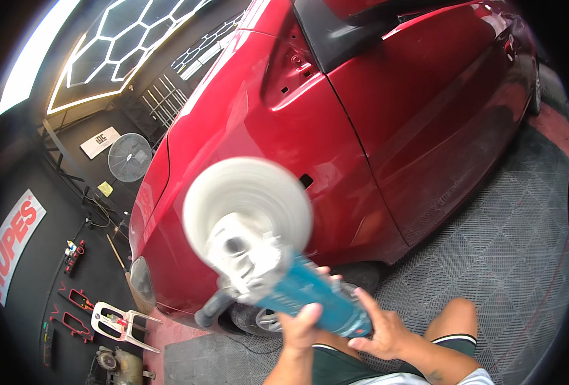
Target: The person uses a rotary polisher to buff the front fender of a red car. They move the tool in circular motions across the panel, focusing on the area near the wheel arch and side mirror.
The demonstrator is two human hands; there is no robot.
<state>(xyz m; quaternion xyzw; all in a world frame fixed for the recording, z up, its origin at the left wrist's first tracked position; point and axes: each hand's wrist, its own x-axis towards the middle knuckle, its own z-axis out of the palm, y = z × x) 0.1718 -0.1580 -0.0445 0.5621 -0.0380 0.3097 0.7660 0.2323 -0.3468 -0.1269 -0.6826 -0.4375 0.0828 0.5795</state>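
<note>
Both hands hold a rotary polisher (pixel 313 298) with a teal body and a silver metal head. My left hand (pixel 301 325) grips the front of the body, while my right hand (pixel 385 332) is wrapped around its rear end. The white round polishing pad (pixel 248 192) looks blurred and lies in front of the red car's front fender (pixel 284 139); whether it touches the paint I cannot tell. A black side handle (pixel 214 308) sticks out from the head with no hand on it. The car door (pixel 409 120) is beyond the fender's panel gap.
Grey grid floor tiles (pixel 500 231) lie beside the car. A white plastic chair (pixel 116 320), an air compressor (pixel 121 363) and a broom (pixel 137 288) stand at lower left. A fan (pixel 129 157) is by the dark wall. A cord (pixel 250 347) runs along the floor near the front wheel (pixel 267 318).
</note>
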